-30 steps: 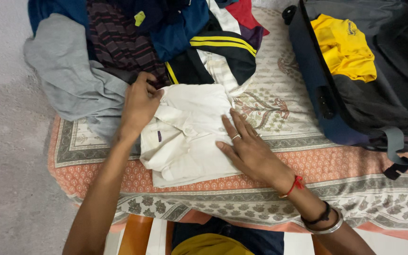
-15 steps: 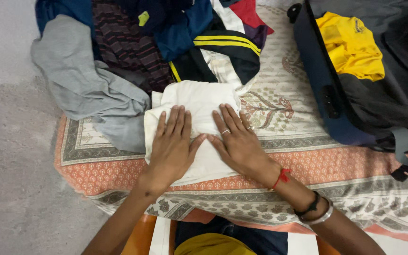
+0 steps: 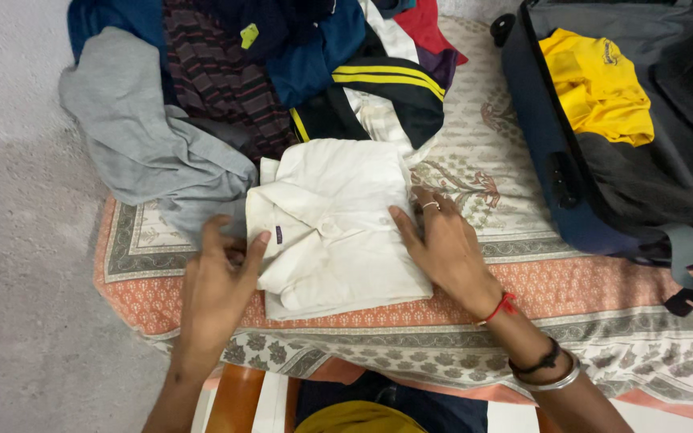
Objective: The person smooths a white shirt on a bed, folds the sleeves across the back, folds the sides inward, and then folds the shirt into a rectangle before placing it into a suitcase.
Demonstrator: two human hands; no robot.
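Observation:
A folded cream-white shirt point(image 3: 337, 224) lies on a patterned bedsheet point(image 3: 523, 281). My left hand point(image 3: 216, 281) is at the shirt's left edge, fingers apart, its thumb touching the fabric. My right hand point(image 3: 444, 244) rests at the shirt's right edge, fingers curled against the fold, with a ring on one finger. A red thread and bangles circle that wrist. Neither hand has clearly closed around the shirt.
A heap of clothes point(image 3: 282, 72) fills the back: a grey garment point(image 3: 134, 136), a striped dark top, blue pieces, a black one with yellow stripes. An open dark suitcase point(image 3: 603, 192) at the right holds a yellow garment point(image 3: 595, 84). Grey floor lies to the left.
Both hands were pressing flat on top of the shirt; now they have slid outward to its left and right edges. The shirt's collar side shows again.

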